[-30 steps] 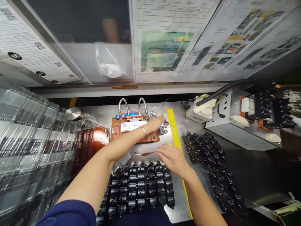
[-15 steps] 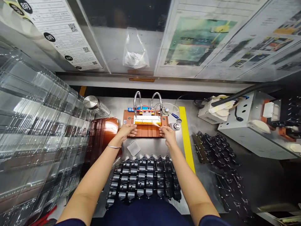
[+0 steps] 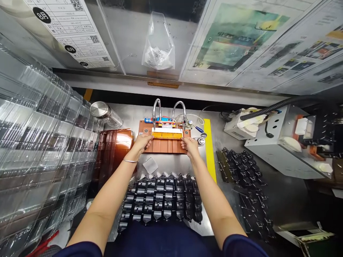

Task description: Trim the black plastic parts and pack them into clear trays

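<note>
Between my hands, a narrow orange strip (image 3: 167, 135) with rows of small dark marks lies along the front of a white block (image 3: 166, 130). The block sits on a reddish-brown fixture plate (image 3: 163, 146). My left hand (image 3: 142, 144) pinches the strip's left end, its fingers curled. At the right end, my right hand (image 3: 190, 145) is closed in the same way, thumb and fingers together. Two bent metal hoses (image 3: 179, 103) arch over the back of the fixture. Behind the block are blue parts (image 3: 149, 120). The fingertips partly hide the strip's ends.
Rows of black moulded parts (image 3: 163, 196) lie in front of me. Clear plastic trays (image 3: 48, 142) are stacked high on the left, near a lidded glass bottle (image 3: 105, 115). To the right are yellow tape (image 3: 211, 160), more black parts (image 3: 242, 167) and a grey machine (image 3: 289, 153).
My right hand and the strip's right end have come down to the block, and the strip now lies straight along it. The head view has shifted slightly.
</note>
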The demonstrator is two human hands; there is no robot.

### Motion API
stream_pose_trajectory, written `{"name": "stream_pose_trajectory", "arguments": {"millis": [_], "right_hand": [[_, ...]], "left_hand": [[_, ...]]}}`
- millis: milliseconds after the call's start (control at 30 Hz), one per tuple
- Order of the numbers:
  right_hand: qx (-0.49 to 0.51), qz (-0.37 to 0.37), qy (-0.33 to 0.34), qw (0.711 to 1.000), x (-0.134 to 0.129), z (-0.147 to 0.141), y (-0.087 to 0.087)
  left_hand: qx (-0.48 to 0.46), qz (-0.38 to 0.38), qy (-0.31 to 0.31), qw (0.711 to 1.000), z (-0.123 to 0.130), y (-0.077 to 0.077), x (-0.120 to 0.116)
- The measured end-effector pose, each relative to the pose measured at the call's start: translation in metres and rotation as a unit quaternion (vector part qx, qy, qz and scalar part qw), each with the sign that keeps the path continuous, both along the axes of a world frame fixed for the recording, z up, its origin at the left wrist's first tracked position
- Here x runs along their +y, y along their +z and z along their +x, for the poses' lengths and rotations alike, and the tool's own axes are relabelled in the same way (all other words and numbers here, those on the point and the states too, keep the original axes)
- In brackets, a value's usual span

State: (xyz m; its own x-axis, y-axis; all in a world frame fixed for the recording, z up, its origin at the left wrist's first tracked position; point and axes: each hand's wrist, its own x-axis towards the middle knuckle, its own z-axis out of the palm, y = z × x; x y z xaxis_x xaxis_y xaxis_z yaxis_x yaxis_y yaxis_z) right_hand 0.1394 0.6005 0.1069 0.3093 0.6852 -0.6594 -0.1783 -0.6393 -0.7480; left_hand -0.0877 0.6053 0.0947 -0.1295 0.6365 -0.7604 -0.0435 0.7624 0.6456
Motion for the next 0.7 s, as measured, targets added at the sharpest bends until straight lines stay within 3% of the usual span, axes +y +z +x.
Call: {"name": "stream_pose_trajectory", "arguments": {"millis": [267, 500, 600, 700], "right_hand": [[-0.015, -0.027, 0.029, 0.999, 0.0, 0.003, -0.003], [-0.032, -0.063, 0.109, 0.992, 0.001, 0.011, -0.013], [-0.052, -0.051, 0.139, 0.988, -0.018, 0.03, -0.007], [-0.111, -0.016, 0.126, 0.986, -0.069, 0.064, 0.002]], "left_hand": [[0.019, -0.027, -0.023, 0.999, 0.0, 0.006, -0.002], [0.025, -0.038, -0.042, 0.998, -0.004, 0.01, 0.001], [0.007, -0.039, -0.062, 0.997, -0.011, 0.018, 0.002], [-0.018, -0.015, -0.07, 0.997, -0.02, 0.029, -0.006]]}}
